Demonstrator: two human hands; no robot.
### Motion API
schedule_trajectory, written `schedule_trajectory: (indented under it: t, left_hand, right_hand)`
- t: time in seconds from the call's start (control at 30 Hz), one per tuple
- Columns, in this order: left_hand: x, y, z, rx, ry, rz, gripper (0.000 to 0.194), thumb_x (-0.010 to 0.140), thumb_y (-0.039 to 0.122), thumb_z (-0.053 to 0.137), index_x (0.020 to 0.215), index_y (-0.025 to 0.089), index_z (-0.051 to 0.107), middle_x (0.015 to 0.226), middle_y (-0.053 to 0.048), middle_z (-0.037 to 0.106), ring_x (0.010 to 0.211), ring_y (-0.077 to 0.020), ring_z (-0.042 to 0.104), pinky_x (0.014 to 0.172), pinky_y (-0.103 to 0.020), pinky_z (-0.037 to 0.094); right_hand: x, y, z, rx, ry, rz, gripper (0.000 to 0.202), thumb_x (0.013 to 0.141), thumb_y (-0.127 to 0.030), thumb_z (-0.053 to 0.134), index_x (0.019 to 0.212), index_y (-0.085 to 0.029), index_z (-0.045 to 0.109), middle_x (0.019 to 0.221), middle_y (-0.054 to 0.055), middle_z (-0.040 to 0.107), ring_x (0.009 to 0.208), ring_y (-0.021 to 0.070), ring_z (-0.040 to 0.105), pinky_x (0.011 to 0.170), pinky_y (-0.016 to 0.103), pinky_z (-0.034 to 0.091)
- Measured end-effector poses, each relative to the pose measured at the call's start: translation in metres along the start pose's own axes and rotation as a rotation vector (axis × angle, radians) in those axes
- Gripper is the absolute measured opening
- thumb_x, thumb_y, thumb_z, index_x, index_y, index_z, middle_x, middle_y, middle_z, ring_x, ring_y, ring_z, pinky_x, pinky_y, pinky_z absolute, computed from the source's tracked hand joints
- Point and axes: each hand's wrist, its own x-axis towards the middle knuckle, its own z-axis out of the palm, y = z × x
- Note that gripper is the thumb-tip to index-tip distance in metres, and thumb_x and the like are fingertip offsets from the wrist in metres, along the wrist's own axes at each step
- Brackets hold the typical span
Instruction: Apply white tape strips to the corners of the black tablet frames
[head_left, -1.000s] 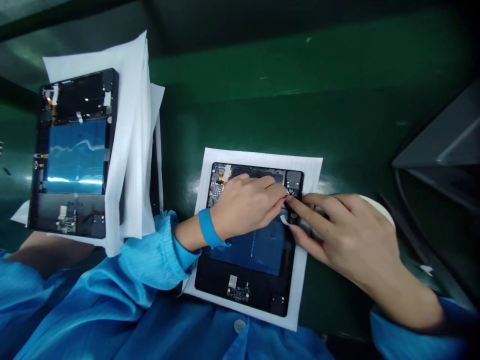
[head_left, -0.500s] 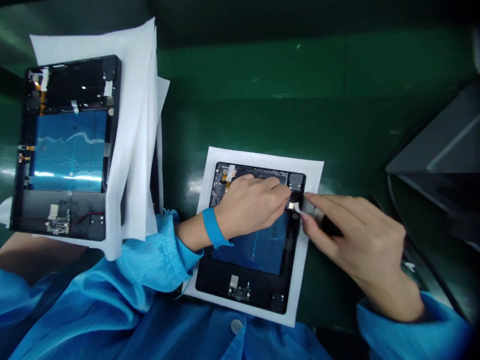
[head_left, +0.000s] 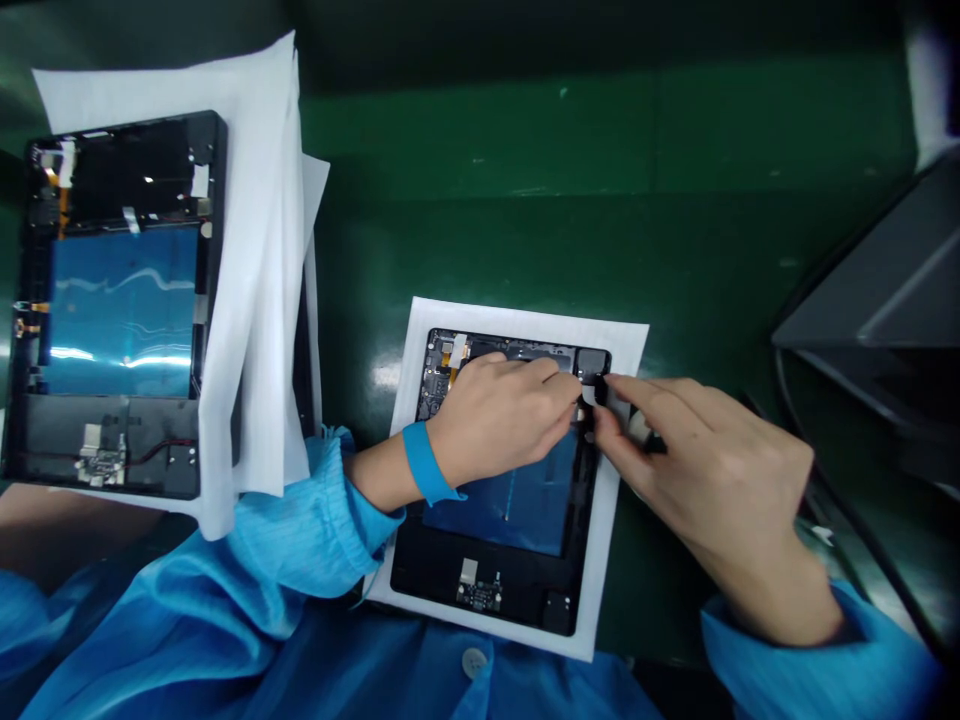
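Note:
An opened black tablet housing [head_left: 525, 590] with a blue panel [head_left: 517, 500] lies on a white sheet [head_left: 630, 350]. Across its upper part rests my left hand [head_left: 510, 415], a blue band on its wrist; its fingers are closed at the right side of the housing, and what they hold, if anything, is hidden. My right hand [head_left: 705, 480] is at the housing's upper right edge. Its thumb and index finger pinch a small white strip [head_left: 589, 393] beside the left fingertips.
At the left, a second opened housing [head_left: 120, 300] lies on a stack of white sheets [head_left: 262, 250]. A dark grey angular object [head_left: 885, 280] and a black cable [head_left: 862, 540] are at the right. Part of another person's arm [head_left: 67, 525] shows at the lower left.
My right hand has moved slightly left and up, with the white strip now nearer the housing's upper right corner. The view has shifted a little, and the left stack appears further left.

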Motion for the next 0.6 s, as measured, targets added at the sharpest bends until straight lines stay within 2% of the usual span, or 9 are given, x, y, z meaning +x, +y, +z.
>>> schedule_trajectory:
  t: [0.23,0.43,0.6]
  left_hand:
    - [0.0012,0.0003,-0.0008,0.0,-0.042,-0.011,0.021,0.097,0.025,0.046,0.085,0.019,0.062,0.076,-0.001,0.063,0.066,-0.0176,0.061,0.059,-0.034,0.038]
    - [0.0013,0.0001,0.0004,0.017,0.01,0.002,0.022,0.096,0.025,0.046,0.084,0.019,0.063,0.075,-0.001,0.062,0.066,-0.0175,0.06,0.058,-0.034,0.037]
    - [0.0009,0.0003,0.0005,0.018,-0.024,-0.004,0.021,0.097,0.025,0.046,0.084,0.019,0.062,0.077,-0.001,0.062,0.068,-0.0177,0.061,0.06,-0.033,0.038]
  right_hand:
    - [0.0004,-0.004,0.0004,0.008,-0.04,0.085,0.02,0.089,-0.025,0.061,0.106,-0.017,0.067,0.084,0.004,0.071,0.068,0.0172,0.06,0.056,0.031,0.034]
    - [0.0032,-0.006,-0.001,-0.01,-0.021,0.077,0.018,0.088,-0.024,0.061,0.103,-0.015,0.067,0.082,0.003,0.071,0.067,0.0163,0.058,0.056,0.03,0.034]
    - [0.0043,-0.0068,-0.0006,-0.009,-0.037,0.083,0.018,0.089,-0.024,0.059,0.103,-0.016,0.066,0.083,0.004,0.07,0.068,0.017,0.059,0.058,0.03,0.035]
